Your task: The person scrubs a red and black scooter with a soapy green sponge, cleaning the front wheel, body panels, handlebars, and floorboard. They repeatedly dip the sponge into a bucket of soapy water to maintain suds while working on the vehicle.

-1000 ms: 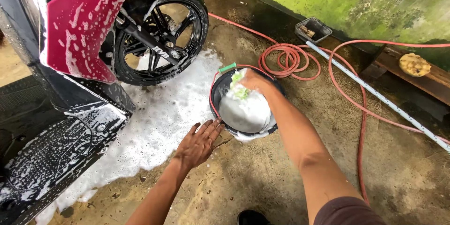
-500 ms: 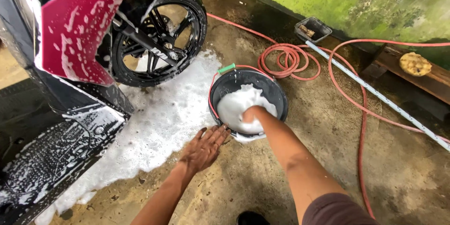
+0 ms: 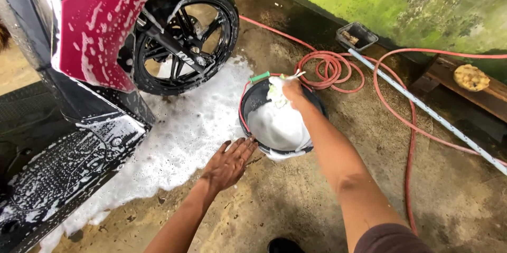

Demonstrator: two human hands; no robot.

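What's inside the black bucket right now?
The black bucket holds white foam; the right hand lifts a sudsy cloth from it. Foam hides whatever lies below.

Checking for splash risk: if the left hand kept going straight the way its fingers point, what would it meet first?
The left hand points up and right at the near rim of the foam-filled bucket. Its fingertips look at or just short of that rim, so probably the bucket first; depth is hard to judge.

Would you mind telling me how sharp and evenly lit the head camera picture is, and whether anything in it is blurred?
Head view: soft, even daylight, no hard shadows; the right hand and the foamy cloth it holds over the bucket are motion-blurred; the left hand, wheel and hose look sharp; white foam is nearly blown out.
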